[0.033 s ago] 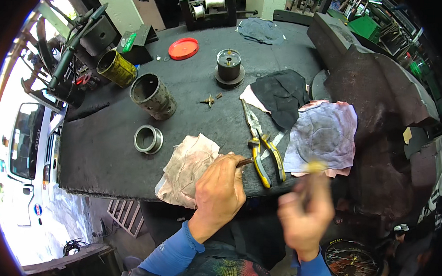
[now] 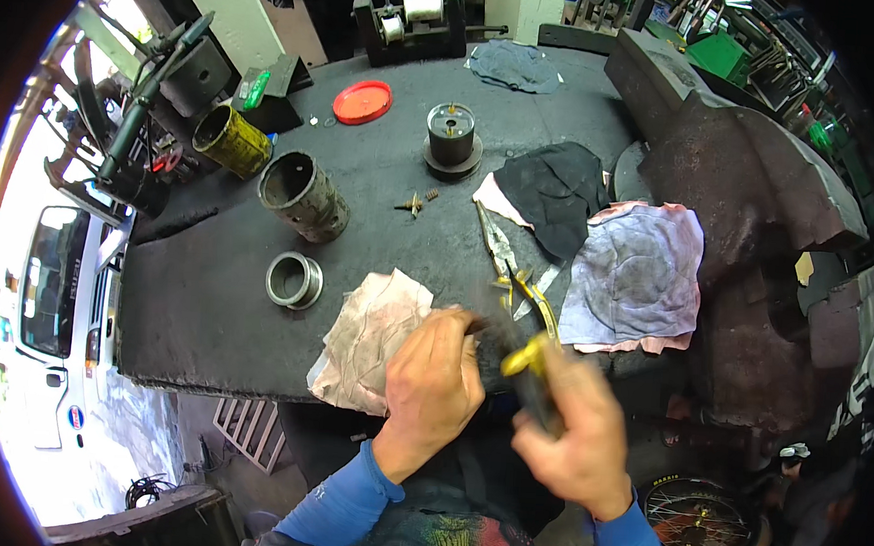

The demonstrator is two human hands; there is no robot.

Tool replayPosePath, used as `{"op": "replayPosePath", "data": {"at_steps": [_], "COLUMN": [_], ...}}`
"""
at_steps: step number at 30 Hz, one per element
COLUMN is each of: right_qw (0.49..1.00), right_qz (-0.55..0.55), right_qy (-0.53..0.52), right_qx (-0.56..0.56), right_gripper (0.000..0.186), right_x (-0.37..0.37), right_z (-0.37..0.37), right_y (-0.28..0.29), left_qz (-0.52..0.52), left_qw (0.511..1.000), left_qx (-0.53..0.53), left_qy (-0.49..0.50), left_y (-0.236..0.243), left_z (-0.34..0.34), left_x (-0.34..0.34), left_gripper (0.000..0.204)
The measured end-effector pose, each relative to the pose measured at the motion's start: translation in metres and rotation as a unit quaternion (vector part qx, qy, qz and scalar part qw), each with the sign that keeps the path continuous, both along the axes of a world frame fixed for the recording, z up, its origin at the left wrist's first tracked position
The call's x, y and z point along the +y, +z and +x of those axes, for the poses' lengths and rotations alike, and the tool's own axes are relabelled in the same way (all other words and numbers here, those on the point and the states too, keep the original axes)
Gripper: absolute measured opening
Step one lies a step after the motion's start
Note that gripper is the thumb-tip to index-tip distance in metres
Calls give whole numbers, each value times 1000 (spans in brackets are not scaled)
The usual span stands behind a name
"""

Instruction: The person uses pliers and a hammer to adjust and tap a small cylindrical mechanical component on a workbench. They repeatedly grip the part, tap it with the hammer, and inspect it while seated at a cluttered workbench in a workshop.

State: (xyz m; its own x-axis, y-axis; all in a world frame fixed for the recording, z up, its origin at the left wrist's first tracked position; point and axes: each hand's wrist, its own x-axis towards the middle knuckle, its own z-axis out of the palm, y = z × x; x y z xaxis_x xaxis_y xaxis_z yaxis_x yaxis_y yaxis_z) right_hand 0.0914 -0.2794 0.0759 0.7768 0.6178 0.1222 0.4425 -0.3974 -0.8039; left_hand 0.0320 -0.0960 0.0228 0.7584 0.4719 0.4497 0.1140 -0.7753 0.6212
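Your right hand (image 2: 582, 429) is closed around a dark-and-yellow tool (image 2: 524, 359), held over the near edge of the workbench (image 2: 198, 305); motion blur hides what kind it is. Your left hand (image 2: 437, 364) is curled tight beside it, with a slim brown piece (image 2: 475, 321) poking out between thumb and fingers toward the tool. You have the two hands near each other but apart; whether the tool touches the brown piece you cannot tell through the blur.

Just beyond the tool lies a pair of pliers (image 2: 498, 245), nose pointing away from you, its yellow-and-grey handles partly hidden behind the blur. A beige cloth (image 2: 367, 334) lies at your left knuckles, and a lavender cloth (image 2: 640, 274) spreads to your right, with a black cloth (image 2: 558, 195) behind it.

Farther in, small brass-coloured parts (image 2: 413, 205) lie near the middle. A silver ring (image 2: 313, 282) sits to your left, and behind it stand a hollow grimy cylinder (image 2: 319, 212) and a yellow cylinder (image 2: 241, 150). Past the brass parts, a dark cylinder (image 2: 451, 147) stands on a round base; a red lid (image 2: 363, 102) and a blue-grey cloth (image 2: 515, 68) lie toward the far side.
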Motion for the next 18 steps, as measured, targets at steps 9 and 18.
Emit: {"op": "replayPosePath", "data": {"at_steps": [9,18], "right_qw": [978,925], "right_qz": [9,-110], "right_qy": [-132,-135], "right_qx": [-163,-339], "right_gripper": [78,51], "right_x": [11,28], "right_z": [54,89], "right_y": [17,-12], "left_qz": [-146,-130], "left_qw": [982,988], "left_qx": [-116,-76], "left_qy": [-8,21], "left_y": [5,46], "left_z": [10,-30], "left_x": [7,57], "left_gripper": [11,17]}}
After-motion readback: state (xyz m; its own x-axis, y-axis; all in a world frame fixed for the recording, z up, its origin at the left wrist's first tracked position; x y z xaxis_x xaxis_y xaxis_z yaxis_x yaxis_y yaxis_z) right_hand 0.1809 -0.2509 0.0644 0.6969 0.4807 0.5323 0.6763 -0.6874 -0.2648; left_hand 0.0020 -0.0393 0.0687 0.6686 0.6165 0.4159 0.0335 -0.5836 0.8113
